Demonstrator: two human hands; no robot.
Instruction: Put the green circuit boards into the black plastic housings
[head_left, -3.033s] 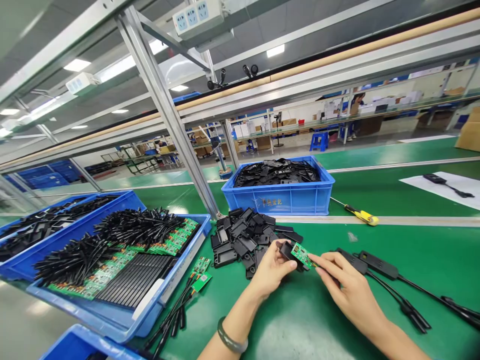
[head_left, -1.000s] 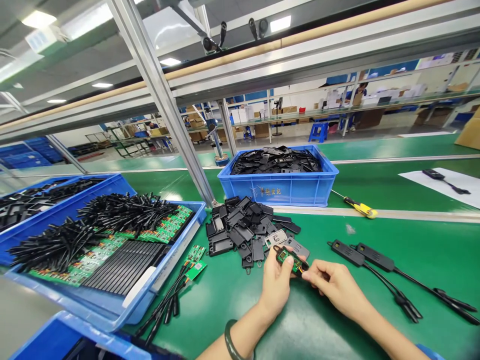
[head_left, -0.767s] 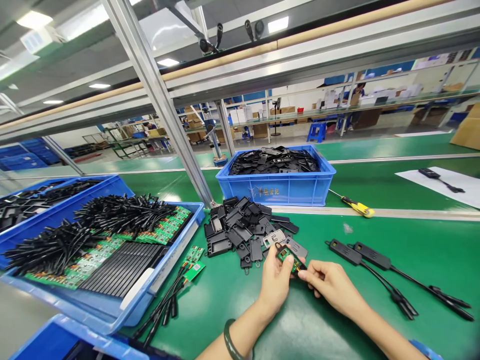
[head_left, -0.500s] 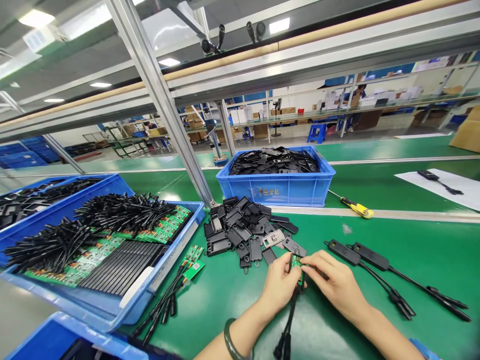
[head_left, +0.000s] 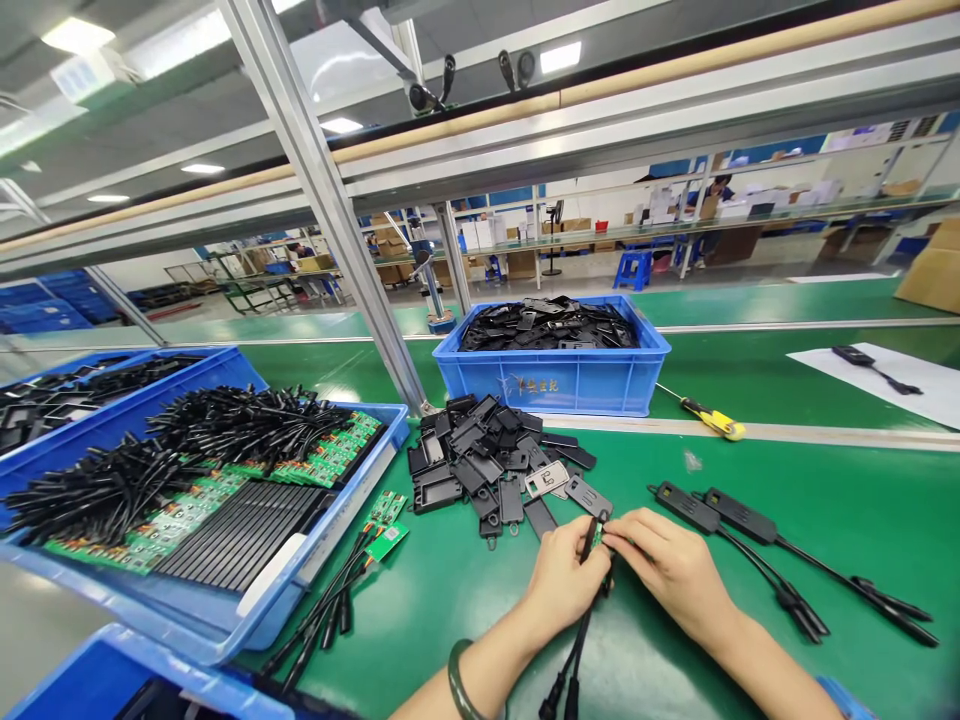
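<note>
Between thumb and fingers, my left hand [head_left: 561, 572] grips a black plastic case half [head_left: 588, 540], now turned on its edge. My right hand [head_left: 667, 562] pinches the upper end of a green circuit board [head_left: 598, 536] against that case; the fingers hide most of the board. Two black cables [head_left: 576, 655] hang from it toward me. Just beyond my left hand lies a loose pile of black case parts [head_left: 480, 465]. To the right of my right hand rest two closed black cases with cables [head_left: 742, 514].
At left, a blue tray [head_left: 341, 505] holds rows of cabled boards. A few more cabled boards [head_left: 386, 540] lie beside it. A blue bin [head_left: 551, 385] full of black parts stands behind the pile. A yellow-handled screwdriver [head_left: 712, 418] lies right of it. A metal post [head_left: 330, 210] rises behind the tray.
The case half and board have tilted up onto their edge, so less of the green board's face shows. Both hands stay close together in nearly the same place.
</note>
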